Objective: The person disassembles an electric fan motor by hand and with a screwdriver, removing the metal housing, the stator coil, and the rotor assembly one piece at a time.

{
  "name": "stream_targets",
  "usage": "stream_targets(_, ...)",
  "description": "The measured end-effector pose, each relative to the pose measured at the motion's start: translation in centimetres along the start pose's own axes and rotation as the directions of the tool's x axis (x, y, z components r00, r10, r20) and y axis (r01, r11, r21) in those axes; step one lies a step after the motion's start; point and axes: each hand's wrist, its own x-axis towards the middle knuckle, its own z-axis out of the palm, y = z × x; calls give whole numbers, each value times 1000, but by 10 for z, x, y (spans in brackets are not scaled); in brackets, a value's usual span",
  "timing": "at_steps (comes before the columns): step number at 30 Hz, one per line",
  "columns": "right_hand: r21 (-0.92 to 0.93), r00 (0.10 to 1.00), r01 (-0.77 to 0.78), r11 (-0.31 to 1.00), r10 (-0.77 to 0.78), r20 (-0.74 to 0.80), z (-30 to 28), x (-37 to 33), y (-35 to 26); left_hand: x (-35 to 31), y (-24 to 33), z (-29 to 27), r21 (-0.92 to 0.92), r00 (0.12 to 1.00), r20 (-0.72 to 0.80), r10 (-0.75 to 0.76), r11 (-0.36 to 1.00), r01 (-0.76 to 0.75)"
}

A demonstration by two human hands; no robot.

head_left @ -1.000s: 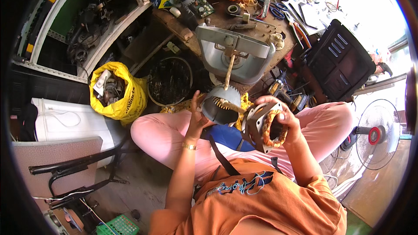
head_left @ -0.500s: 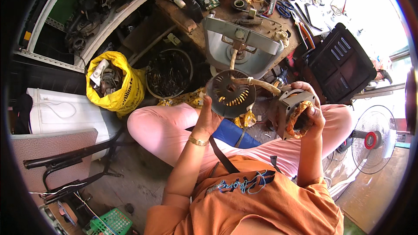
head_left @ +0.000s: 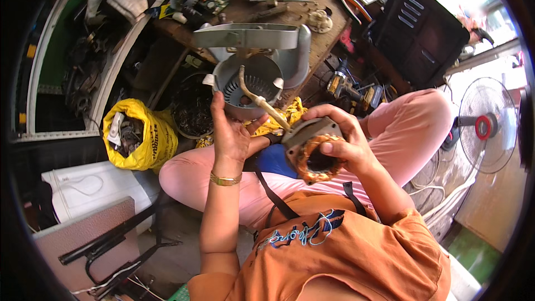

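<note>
My left hand (head_left: 229, 136) grips the lower rim of a grey, cup-shaped motor housing (head_left: 266, 77), whose slotted bottom shows through its open mouth. Closed around a motor stator (head_left: 295, 147) with a ring of copper windings (head_left: 305, 163) is my right hand (head_left: 348, 142), its thumb on the coil's edge. A beige sleeved cable (head_left: 271, 113), tied around with a band, runs from the stator into the housing. Just beyond the housing, a grey metal casing with a flat strap (head_left: 245, 36) rests at the workbench's near edge.
Pliers (head_left: 348, 3), scissors and loose parts lie on the wooden workbench (head_left: 317, 47). To the right are a black slotted panel (head_left: 415, 30), a cordless drill (head_left: 341, 83) and a standing fan (head_left: 485, 125). A yellow bag of scrap (head_left: 146, 142) stands left, beside a round tub.
The housing has turned from showing its slotted face to showing its open mouth. My right hand has brought the stator left and lower, nearer my left hand. The whole view has shifted.
</note>
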Motion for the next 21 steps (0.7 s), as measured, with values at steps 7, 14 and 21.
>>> stream_targets(7, 91, 999, 28, 995, -26, -21, -5, 18, 5, 14, 11, 18, 29, 998, -35, -54, 998, 55)
stream_targets(14, 130, 991, 131, 983, -126, -41, -7, 37, 3, 39, 32, 29, 133, 988, 49, -150, 981, 142)
stream_targets(21, 65, 978, 182, 981, -187, 88, -17, 56, 12, 50, 35, 32, 242, 991, 83, -101, 967, 78)
